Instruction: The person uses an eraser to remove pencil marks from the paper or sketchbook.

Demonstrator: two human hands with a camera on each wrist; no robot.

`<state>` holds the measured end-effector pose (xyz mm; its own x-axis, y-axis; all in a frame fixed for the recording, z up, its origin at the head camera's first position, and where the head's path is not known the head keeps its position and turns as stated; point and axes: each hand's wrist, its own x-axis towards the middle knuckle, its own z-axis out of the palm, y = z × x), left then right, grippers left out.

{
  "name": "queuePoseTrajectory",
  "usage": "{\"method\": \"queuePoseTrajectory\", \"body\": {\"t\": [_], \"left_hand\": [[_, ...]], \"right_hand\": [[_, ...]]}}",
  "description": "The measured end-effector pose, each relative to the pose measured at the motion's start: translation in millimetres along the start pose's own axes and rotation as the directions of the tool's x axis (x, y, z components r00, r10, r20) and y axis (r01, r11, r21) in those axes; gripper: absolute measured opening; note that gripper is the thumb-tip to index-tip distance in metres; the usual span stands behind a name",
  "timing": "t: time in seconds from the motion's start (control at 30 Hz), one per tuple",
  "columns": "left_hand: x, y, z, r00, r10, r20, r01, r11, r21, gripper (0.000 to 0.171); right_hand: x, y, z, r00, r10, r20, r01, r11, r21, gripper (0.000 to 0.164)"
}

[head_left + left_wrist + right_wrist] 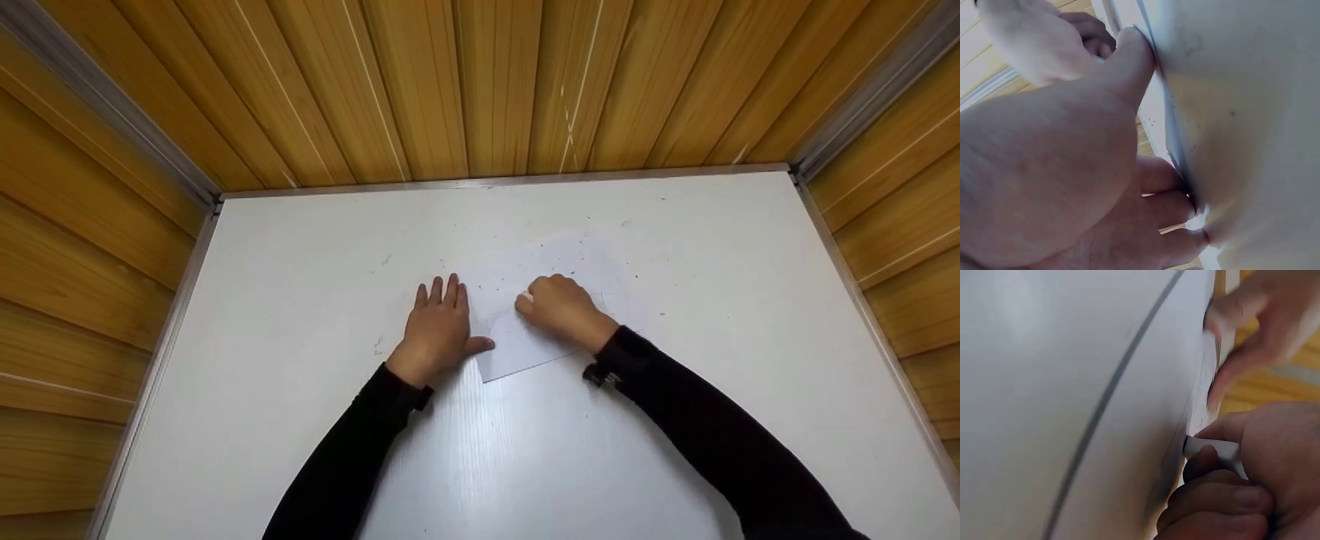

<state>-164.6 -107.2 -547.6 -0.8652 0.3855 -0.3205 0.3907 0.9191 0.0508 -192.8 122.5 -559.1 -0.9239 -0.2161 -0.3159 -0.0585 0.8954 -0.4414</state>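
Observation:
A white sheet of paper (517, 354) with faint grey pencil lines lies slanted on the white table. My left hand (439, 330) rests flat at its left edge, fingers straight and spread. The thumb reaches over the sheet's lower left part. My right hand (564, 309) is curled over the middle of the paper and grips a small white eraser (1216, 449). In the right wrist view the eraser's darkened end pokes out between thumb and fingers, right at the paper. Most of the eraser is hidden inside the hand.
Dark eraser crumbs (573, 272) are scattered over the sheet and the table (300, 300) around it. Grey smudges (379, 345) mark the tabletop to the left. Wood-patterned panels (495, 90) wall off the back and both sides.

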Motion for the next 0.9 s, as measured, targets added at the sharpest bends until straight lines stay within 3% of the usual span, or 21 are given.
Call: {"method": "queuePoseTrajectory", "body": {"t": [0.3, 0.47, 0.7, 0.9], "left_hand": [[-0.4, -1.6, 0.4, 1.0, -0.001, -0.014, 0.0, 1.0, -0.009, 0.118], [-1.4, -2.1, 3.9, 1.0, 0.001, -0.013, -0.001, 1.0, -0.023, 0.118], [0.1, 1.6, 4.4, 1.0, 0.013, -0.005, -0.013, 1.0, -0.019, 0.118], [0.7, 2.0, 0.7, 1.0, 0.005, -0.002, -0.005, 1.0, 0.005, 0.118]], "right_hand": [[-24.3, 94.6, -45.0, 0.985, 0.152, -0.076, -0.15, 0.988, 0.033, 0.058], [-35.7, 125.1, -58.4, 0.974, 0.213, -0.078, -0.212, 0.977, 0.025, 0.058], [-43.2, 122.8, -57.7, 0.975, 0.197, -0.103, -0.197, 0.98, 0.014, 0.059], [-40.5, 77.5, -46.1, 0.988, 0.096, -0.118, -0.094, 0.995, 0.026, 0.052]]}}
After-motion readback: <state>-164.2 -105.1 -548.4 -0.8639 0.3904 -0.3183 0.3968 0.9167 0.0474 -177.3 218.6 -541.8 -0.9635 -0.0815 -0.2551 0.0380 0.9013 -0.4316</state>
